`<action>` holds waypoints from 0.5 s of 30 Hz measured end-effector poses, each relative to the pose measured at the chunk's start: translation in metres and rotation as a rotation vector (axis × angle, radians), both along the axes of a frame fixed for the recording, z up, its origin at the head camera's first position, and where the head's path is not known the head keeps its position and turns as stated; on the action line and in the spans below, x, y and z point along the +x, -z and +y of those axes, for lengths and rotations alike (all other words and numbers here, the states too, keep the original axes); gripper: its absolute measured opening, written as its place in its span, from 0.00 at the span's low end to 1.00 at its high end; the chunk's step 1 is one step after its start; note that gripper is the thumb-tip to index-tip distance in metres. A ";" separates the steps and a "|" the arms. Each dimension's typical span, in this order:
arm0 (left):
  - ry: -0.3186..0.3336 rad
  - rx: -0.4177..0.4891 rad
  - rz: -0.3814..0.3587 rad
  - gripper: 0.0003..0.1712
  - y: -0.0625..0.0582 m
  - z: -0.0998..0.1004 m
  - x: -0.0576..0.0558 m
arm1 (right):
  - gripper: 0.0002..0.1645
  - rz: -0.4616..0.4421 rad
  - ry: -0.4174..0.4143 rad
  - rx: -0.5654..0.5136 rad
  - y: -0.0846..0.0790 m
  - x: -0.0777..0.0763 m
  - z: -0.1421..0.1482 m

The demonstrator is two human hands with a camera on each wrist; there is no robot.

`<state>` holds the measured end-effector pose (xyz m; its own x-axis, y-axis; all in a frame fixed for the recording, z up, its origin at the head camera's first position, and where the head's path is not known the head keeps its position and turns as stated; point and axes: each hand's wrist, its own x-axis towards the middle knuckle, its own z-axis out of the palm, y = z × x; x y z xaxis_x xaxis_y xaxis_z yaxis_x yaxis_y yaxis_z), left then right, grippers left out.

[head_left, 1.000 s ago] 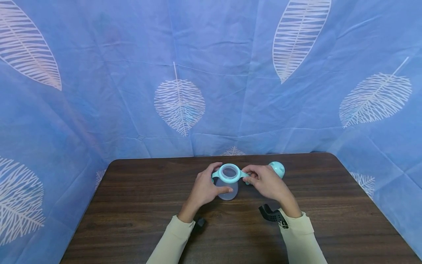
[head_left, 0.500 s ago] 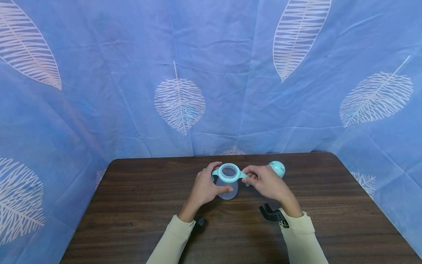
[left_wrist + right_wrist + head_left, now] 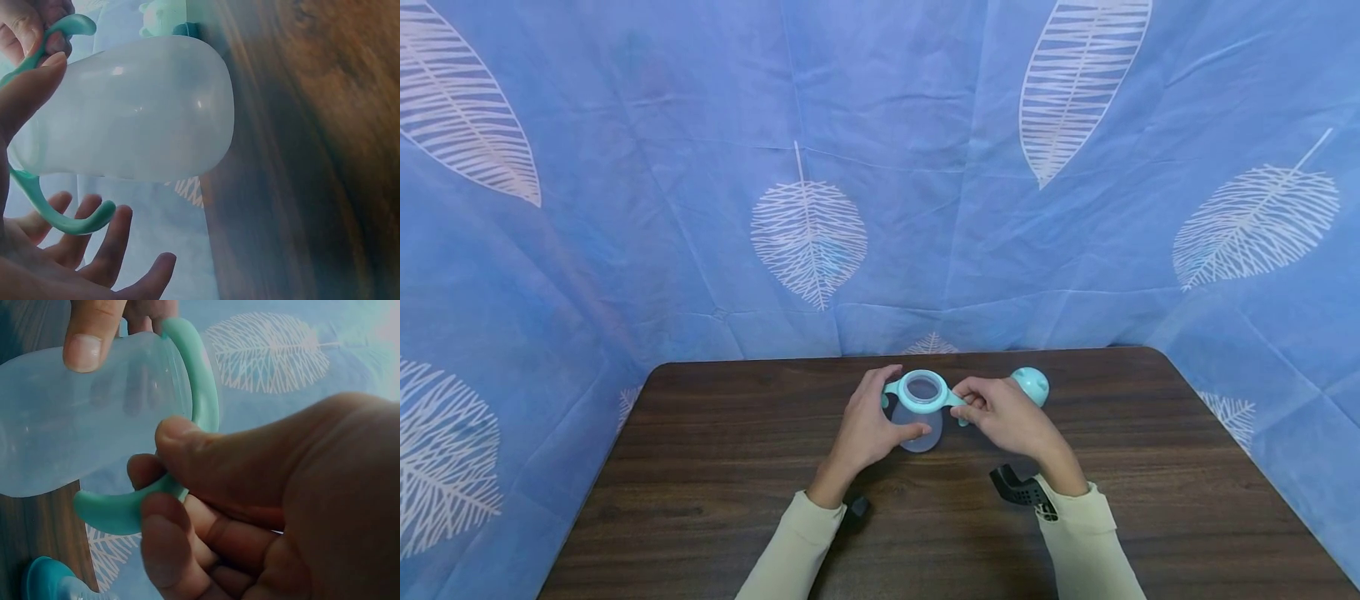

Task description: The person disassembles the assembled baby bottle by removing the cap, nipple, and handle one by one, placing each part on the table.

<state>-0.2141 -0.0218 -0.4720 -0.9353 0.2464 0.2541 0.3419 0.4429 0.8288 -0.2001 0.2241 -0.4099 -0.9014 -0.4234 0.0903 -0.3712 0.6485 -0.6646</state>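
A frosted baby bottle (image 3: 917, 429) stands upright on the table in the head view, a mint ring with two curved handles (image 3: 923, 408) around its neck. My right hand (image 3: 1007, 412) pinches the right handle between thumb and fingers. The left hand (image 3: 868, 417) reaches around the other side, its thumb against the bottle's front. In the left wrist view its fingers (image 3: 112, 250) spread loosely behind the left handle (image 3: 72, 224), apart from the bottle wall. Beyond the right hand sits a mint dome-shaped cap (image 3: 1032, 385), partly hidden by that hand.
The dark wood table (image 3: 737, 467) ends at a back edge close behind the bottle. A blue cloth with white leaf prints (image 3: 880, 208) hangs behind and at both sides. Black straps (image 3: 1018, 485) sit at the wrists.
The left fingers have straightened a little and moved slightly off the left handle. The ring's handles have shifted very slightly. The right hand keeps its pinch.
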 end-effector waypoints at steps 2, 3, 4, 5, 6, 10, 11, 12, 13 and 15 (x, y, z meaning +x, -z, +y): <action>-0.006 0.006 0.004 0.56 0.000 0.000 0.000 | 0.03 0.004 -0.004 -0.003 0.001 0.000 -0.001; -0.006 0.009 0.005 0.56 0.000 0.001 0.000 | 0.03 0.007 -0.007 -0.005 0.001 0.000 -0.001; -0.004 0.013 0.004 0.56 0.001 0.001 0.000 | 0.03 0.008 -0.009 -0.005 0.001 0.000 -0.001; -0.003 0.015 0.003 0.56 0.001 0.001 0.000 | 0.02 0.010 -0.011 -0.005 0.001 0.000 -0.001; -0.001 0.016 0.001 0.55 0.001 0.001 0.000 | 0.02 0.012 -0.013 -0.004 0.001 0.000 -0.001; 0.009 0.016 -0.008 0.55 0.003 0.002 0.000 | 0.02 0.022 -0.024 0.002 0.001 0.001 0.000; 0.010 0.015 -0.010 0.55 0.003 0.002 0.000 | 0.02 0.023 -0.029 0.001 0.001 0.001 0.000; 0.013 0.015 -0.012 0.55 0.003 0.001 0.000 | 0.02 0.025 -0.034 -0.001 0.002 0.000 0.000; 0.016 0.017 -0.014 0.55 0.003 0.001 0.000 | 0.02 0.026 -0.040 -0.004 0.001 0.000 0.000; 0.023 0.022 -0.017 0.55 0.003 0.001 0.000 | 0.03 0.029 -0.052 -0.010 0.001 0.000 0.000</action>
